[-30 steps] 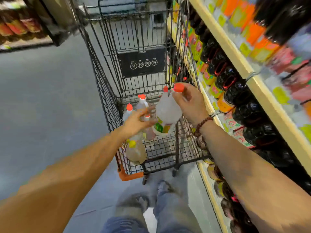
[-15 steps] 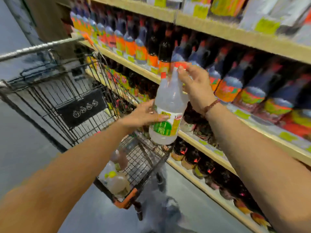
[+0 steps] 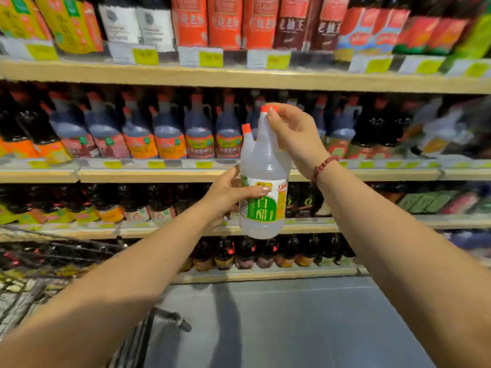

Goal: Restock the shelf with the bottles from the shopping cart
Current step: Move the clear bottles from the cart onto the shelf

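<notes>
A clear plastic bottle (image 3: 265, 166) with an orange cap and a green and yellow label hangs upright in front of the shelf (image 3: 186, 175). A second orange cap shows just left of its neck, so another clear bottle seems to sit behind it. My right hand (image 3: 295, 136) pinches the top of the bottle at the cap. My left hand (image 3: 228, 195) holds the bottle's lower body from the left, thumb across the label. The shopping cart (image 3: 34, 264) is at the lower left, only its wire edge showing.
Rows of dark sauce bottles (image 3: 170, 128) with orange caps fill the middle shelf. Red and yellow cartons (image 3: 225, 19) line the top shelf. Lower shelves hold more dark bottles (image 3: 265, 251). Grey floor (image 3: 279, 328) lies below.
The view has swung from the cart to face the shelf. Both hands have carried the clear bottle up out of the cart to the level of the middle shelves.
</notes>
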`<control>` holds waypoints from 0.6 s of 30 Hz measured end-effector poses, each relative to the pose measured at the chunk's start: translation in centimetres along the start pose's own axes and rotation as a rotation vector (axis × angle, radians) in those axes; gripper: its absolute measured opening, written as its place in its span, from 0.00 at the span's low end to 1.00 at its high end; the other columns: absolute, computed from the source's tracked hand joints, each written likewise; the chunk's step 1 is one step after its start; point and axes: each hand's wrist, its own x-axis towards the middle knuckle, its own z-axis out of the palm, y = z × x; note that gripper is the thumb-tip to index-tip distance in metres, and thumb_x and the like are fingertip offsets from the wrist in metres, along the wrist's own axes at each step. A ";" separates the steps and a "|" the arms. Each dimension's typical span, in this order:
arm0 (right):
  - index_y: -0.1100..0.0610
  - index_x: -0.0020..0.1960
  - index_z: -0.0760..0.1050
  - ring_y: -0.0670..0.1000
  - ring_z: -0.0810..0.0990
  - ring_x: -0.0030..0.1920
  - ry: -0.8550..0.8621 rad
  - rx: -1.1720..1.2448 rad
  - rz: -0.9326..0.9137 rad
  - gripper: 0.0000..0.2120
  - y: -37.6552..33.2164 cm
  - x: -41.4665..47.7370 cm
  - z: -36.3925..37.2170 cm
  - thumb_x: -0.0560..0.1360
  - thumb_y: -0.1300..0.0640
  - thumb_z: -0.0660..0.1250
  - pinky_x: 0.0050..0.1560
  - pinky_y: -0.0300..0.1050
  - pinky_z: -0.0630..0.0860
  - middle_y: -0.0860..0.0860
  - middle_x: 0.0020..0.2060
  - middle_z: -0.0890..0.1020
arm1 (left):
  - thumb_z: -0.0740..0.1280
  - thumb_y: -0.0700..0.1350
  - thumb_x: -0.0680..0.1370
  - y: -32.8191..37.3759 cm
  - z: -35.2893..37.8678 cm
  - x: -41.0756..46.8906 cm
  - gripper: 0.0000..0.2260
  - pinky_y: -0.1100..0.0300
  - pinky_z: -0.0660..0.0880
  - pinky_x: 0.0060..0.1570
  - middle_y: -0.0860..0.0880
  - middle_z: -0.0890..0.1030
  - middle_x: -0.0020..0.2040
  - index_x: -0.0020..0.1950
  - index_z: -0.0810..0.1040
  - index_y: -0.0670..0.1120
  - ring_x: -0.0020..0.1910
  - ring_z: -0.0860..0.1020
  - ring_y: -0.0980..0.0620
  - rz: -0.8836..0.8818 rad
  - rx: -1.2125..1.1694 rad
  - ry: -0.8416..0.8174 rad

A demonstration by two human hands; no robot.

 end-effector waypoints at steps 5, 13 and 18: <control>0.58 0.62 0.72 0.49 0.77 0.57 0.132 -0.163 0.053 0.16 2.2 -3.6 -13.0 0.76 0.54 0.66 0.61 0.50 0.74 0.54 0.57 0.78 | 0.77 0.46 0.66 -0.2 12.2 3.5 0.19 0.63 0.73 0.32 0.55 0.83 0.49 0.52 0.75 0.56 0.43 0.81 0.58 -0.009 -0.001 -0.086; 0.52 0.59 0.74 0.50 0.81 0.49 0.171 -0.164 0.289 0.18 5.7 -10.9 -30.4 0.72 0.48 0.70 0.45 0.45 0.78 0.52 0.52 0.81 | 0.76 0.45 0.67 -0.7 28.4 6.5 0.19 0.69 0.74 0.29 0.53 0.83 0.50 0.56 0.76 0.52 0.42 0.82 0.58 -0.016 -0.025 -0.179; 0.51 0.56 0.77 0.45 0.82 0.43 0.206 -0.125 0.365 0.15 7.3 -12.8 -35.5 0.71 0.52 0.72 0.40 0.44 0.80 0.43 0.41 0.82 | 0.76 0.43 0.68 -1.5 34.4 8.8 0.21 0.71 0.73 0.27 0.51 0.83 0.49 0.59 0.75 0.50 0.38 0.82 0.61 -0.056 -0.014 -0.217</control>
